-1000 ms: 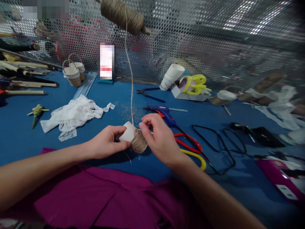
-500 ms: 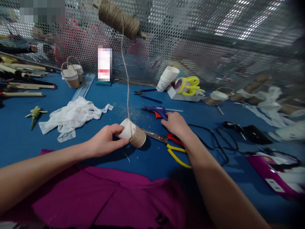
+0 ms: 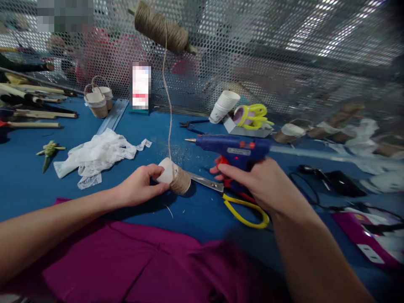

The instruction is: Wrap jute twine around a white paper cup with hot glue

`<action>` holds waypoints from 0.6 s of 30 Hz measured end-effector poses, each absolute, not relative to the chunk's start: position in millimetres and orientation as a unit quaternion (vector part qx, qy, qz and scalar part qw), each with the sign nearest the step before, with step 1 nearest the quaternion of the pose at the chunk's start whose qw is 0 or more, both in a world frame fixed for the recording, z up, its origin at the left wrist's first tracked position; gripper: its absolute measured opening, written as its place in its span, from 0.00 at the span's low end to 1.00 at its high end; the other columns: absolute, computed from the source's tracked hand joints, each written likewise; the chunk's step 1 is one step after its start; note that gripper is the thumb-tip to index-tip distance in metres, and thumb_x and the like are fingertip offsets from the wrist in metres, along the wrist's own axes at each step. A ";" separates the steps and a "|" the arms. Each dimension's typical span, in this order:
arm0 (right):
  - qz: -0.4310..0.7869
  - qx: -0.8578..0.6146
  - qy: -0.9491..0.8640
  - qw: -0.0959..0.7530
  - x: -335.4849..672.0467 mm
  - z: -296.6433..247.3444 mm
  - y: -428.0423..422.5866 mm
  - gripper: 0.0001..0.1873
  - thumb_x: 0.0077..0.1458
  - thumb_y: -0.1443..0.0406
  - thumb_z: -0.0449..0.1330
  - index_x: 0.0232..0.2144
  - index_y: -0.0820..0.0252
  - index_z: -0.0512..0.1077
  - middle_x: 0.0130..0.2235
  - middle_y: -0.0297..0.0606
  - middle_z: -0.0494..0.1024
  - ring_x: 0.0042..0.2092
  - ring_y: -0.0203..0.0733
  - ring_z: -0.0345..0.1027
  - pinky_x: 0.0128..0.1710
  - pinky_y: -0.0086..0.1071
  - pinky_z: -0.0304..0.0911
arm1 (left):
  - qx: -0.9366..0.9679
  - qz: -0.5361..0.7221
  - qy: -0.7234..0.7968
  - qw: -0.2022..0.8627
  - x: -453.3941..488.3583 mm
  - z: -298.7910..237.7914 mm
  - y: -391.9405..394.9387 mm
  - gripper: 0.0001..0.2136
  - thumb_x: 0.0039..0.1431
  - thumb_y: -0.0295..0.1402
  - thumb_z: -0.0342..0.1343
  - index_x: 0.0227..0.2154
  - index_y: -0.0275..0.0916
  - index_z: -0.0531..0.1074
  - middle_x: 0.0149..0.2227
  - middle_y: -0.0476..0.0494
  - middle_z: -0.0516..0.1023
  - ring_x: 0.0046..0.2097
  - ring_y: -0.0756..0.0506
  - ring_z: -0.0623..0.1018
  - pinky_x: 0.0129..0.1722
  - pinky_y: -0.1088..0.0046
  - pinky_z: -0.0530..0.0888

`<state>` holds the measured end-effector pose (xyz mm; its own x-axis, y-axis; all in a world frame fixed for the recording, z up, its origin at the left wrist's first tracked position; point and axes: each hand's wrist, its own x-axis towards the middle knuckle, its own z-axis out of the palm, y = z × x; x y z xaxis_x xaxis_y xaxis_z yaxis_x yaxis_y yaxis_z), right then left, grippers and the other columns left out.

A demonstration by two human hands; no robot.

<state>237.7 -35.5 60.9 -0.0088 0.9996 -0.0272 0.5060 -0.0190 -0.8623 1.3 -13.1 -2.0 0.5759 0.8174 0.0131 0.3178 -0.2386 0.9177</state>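
My left hand [image 3: 147, 183] pinches the rim of a white paper cup [image 3: 165, 169] lying tilted on its side, its lower part wrapped in jute twine [image 3: 181, 181]. From the cup a strand rises to a twine spool [image 3: 160, 28] mounted above. In my right hand [image 3: 268, 181] is a blue hot glue gun [image 3: 217, 144], fingers around the handle at its red trigger and nozzle pointing left. A clear glue stick [image 3: 303, 151] juts from its back. Scissors [image 3: 240, 210] with yellow handles lie beneath it, their blades reaching behind the cup.
White lace [image 3: 101, 153] is heaped left of centre, near a small green twisted figure [image 3: 49, 151]. Farther back are finished little baskets [image 3: 97, 105], pliers [image 3: 194, 126], stacked paper cups [image 3: 224, 107] and a box [image 3: 246, 128]. A perforated metal screen [image 3: 240, 59] borders the back.
My right hand has lifted the glue gun off the table and brought it closer, above the scissors. My left hand still holds the cup in nearly the same place.
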 end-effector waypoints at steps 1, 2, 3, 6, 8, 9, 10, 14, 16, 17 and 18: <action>0.366 -0.606 -0.620 0.338 235.0 61.3 -41.3 0.15 0.45 0.58 0.60 0.34 0.60 0.70 0.27 0.37 0.76 0.26 0.37 0.70 0.25 0.30 0.66 | 0.739 0.256 0.387 0.488 1.5 -0.9 -13.0 0.07 0.49 0.31 0.51 0.28 0.31 0.69 0.29 0.45 0.68 0.33 0.47 0.67 0.35 0.68 0.63; 0.369 -0.600 -0.628 0.330 232.4 61.0 -46.3 0.15 0.46 0.58 0.58 0.35 0.60 0.70 0.24 0.34 0.75 0.23 0.35 0.68 0.22 0.28 0.64 | 0.736 0.254 0.392 0.491 1.7 0.1 -13.0 0.08 0.49 0.32 0.51 0.28 0.31 0.68 0.28 0.45 0.68 0.32 0.48 0.66 0.34 0.69 0.63; 0.373 -0.598 -0.632 0.321 229.8 60.4 -50.2 0.14 0.47 0.57 0.57 0.35 0.60 0.70 0.21 0.32 0.73 0.20 0.34 0.65 0.20 0.27 0.63 | 0.731 0.252 0.395 0.496 1.9 1.0 -13.0 0.08 0.49 0.32 0.50 0.28 0.31 0.68 0.28 0.45 0.68 0.31 0.48 0.66 0.33 0.70 0.63; 0.372 -0.616 -0.634 0.282 223.0 56.7 -56.9 0.13 0.47 0.56 0.56 0.27 0.60 0.71 0.14 0.29 0.66 0.16 0.33 0.60 0.16 0.26 0.60 | 0.712 0.248 0.399 0.522 2.4 2.3 -12.8 0.10 0.49 0.34 0.50 0.29 0.31 0.69 0.28 0.45 0.69 0.30 0.48 0.66 0.31 0.71 0.64; 0.360 -0.626 -0.642 0.258 220.5 52.6 -58.5 0.13 0.46 0.55 0.56 0.23 0.59 0.70 0.12 0.28 0.64 0.15 0.32 0.59 0.14 0.26 0.59 | 0.710 0.245 0.399 0.526 2.3 2.1 -12.4 0.10 0.50 0.34 0.50 0.30 0.31 0.69 0.29 0.44 0.70 0.31 0.48 0.67 0.31 0.71 0.64; 0.347 -0.626 -0.653 0.248 220.3 50.0 -58.9 0.13 0.47 0.55 0.56 0.23 0.59 0.69 0.12 0.28 0.64 0.14 0.32 0.59 0.13 0.26 0.59 | 0.711 0.245 0.396 0.526 2.1 1.9 -12.2 0.10 0.50 0.34 0.50 0.31 0.30 0.69 0.29 0.43 0.70 0.31 0.48 0.67 0.31 0.71 0.65; 0.336 -0.622 -0.664 0.241 221.0 47.2 -59.1 0.13 0.47 0.55 0.56 0.23 0.59 0.69 0.12 0.28 0.65 0.14 0.32 0.59 0.13 0.25 0.58 | 0.712 0.244 0.394 0.527 1.9 1.7 -11.8 0.11 0.51 0.34 0.50 0.31 0.30 0.69 0.30 0.42 0.71 0.32 0.48 0.68 0.32 0.71 0.65; 0.234 -0.565 -0.762 0.212 230.7 37.0 -59.2 0.12 0.52 0.59 0.52 0.24 0.57 0.71 0.13 0.28 0.67 0.14 0.31 0.60 0.14 0.25 0.58 | 0.716 0.242 0.393 0.524 1.0 1.3 -10.4 0.11 0.51 0.34 0.50 0.32 0.30 0.70 0.33 0.40 0.73 0.33 0.47 0.69 0.33 0.70 0.66; 0.145 -0.509 -0.827 0.188 237.0 33.7 -59.4 0.13 0.53 0.62 0.50 0.27 0.56 0.74 0.14 0.30 0.68 0.15 0.32 0.59 0.16 0.27 0.57 | 0.718 0.241 0.396 0.520 0.7 1.3 -9.9 0.11 0.52 0.34 0.51 0.33 0.30 0.70 0.33 0.40 0.73 0.33 0.47 0.70 0.33 0.70 0.66; 0.094 -0.479 -0.856 0.173 239.8 32.4 -59.7 0.14 0.54 0.64 0.49 0.29 0.56 0.75 0.15 0.31 0.69 0.16 0.33 0.59 0.17 0.28 0.57 | 0.719 0.241 0.396 0.517 0.6 1.3 -9.7 0.11 0.52 0.33 0.51 0.33 0.30 0.70 0.33 0.40 0.73 0.33 0.47 0.70 0.34 0.70 0.67; 0.054 -0.455 -0.875 0.159 242.0 31.2 -60.2 0.15 0.53 0.66 0.48 0.31 0.55 0.75 0.15 0.32 0.70 0.17 0.34 0.60 0.18 0.29 0.56 | 0.720 0.242 0.397 0.516 0.5 1.2 -9.6 0.11 0.52 0.33 0.51 0.33 0.29 0.70 0.33 0.40 0.74 0.33 0.47 0.70 0.34 0.69 0.67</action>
